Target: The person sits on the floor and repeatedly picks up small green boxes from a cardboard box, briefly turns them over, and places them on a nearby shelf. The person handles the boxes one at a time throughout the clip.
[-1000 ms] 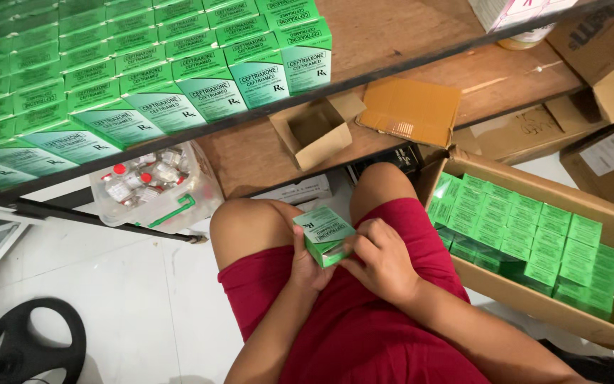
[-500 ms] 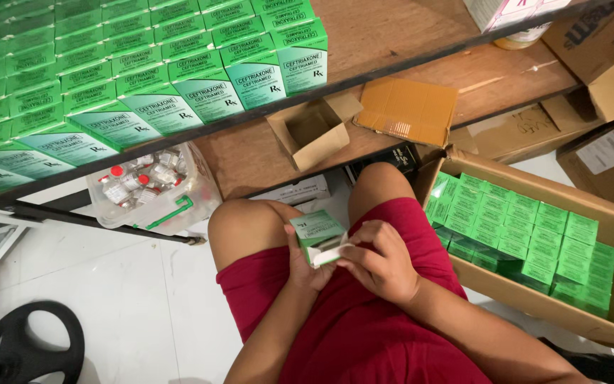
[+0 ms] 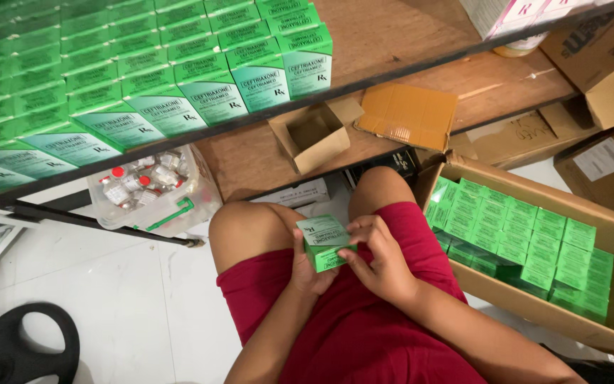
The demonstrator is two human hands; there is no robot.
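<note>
Gripping one green box (image 3: 325, 242) in left hand (image 3: 305, 264) and right hand (image 3: 381, 264); carton (image 3: 605, 235) part-filled, shelf stack (image 3: 143, 78) left.

Even, fairly bright indoor light from above; soft shadows sit under the shelf edge (image 3: 364, 89) and between the knees. Mild sheen on the pale floor (image 3: 94, 284), no harsh glare. Focus sharp at centre; wide-angle bending and slight softness toward the corners.
</note>
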